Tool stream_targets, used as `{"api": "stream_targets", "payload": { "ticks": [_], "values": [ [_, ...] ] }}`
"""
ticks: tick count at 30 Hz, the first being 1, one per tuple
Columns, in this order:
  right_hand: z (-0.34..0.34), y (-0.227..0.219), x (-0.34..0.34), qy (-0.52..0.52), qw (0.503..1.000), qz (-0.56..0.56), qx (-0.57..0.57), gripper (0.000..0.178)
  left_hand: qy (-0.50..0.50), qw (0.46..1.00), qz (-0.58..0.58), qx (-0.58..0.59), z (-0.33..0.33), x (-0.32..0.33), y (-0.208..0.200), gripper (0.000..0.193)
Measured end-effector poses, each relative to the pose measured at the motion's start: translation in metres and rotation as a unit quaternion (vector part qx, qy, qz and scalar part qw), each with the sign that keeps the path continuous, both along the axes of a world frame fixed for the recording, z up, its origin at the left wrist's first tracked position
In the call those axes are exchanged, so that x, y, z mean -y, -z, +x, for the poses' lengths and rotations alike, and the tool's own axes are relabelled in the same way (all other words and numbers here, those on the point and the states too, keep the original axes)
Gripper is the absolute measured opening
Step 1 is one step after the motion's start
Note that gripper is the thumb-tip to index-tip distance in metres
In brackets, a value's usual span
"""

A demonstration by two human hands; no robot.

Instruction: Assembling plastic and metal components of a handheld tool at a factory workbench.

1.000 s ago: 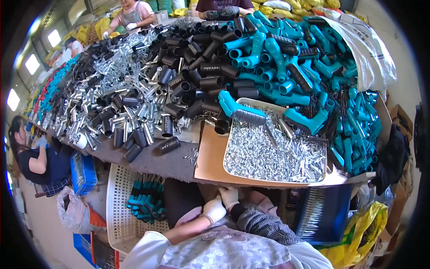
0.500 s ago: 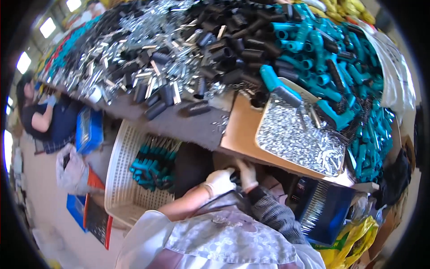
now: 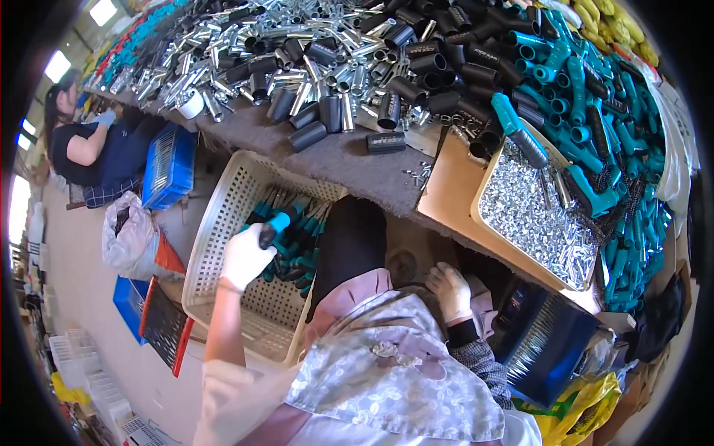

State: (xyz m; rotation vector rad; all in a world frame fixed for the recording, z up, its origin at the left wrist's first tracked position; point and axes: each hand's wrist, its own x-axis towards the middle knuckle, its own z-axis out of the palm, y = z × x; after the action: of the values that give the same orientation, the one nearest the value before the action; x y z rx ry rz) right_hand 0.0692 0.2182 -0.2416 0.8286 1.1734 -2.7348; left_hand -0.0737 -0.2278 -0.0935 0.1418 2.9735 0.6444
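My left hand, in a white glove, is closed round a teal-and-black tool handle above a cream plastic basket. Inside the basket lie several similar teal-and-black tools with thin metal shafts. My right hand, also gloved, is by my lap below the table edge, beside a round wooden thing. Its fingers curl inward, and what they may hold is hidden.
The table bears heaped metal tubes, black sleeves and teal handles. A tray of small metal pieces stands at right. A blue box is below it. At left a person sits near a blue crate.
My left hand has moved left from my lap to over the basket, with a teal-and-black tool handle in it. My right hand has shifted slightly to the right in view and is apart from the left.
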Motion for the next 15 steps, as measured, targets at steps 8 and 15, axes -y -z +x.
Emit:
{"api": "stream_targets", "payload": {
  "ticks": [8,15],
  "values": [
    [0.003,-0.017,0.022,-0.046,0.991,0.121,0.029,0.036,0.086,0.986,-0.131,0.056,-0.024,0.018,0.165,0.052],
    [0.005,-0.031,0.024,-0.076,0.98,0.18,0.037,0.034,0.132,0.94,-0.073,0.305,-0.022,0.013,0.244,0.045]
  ]
}}
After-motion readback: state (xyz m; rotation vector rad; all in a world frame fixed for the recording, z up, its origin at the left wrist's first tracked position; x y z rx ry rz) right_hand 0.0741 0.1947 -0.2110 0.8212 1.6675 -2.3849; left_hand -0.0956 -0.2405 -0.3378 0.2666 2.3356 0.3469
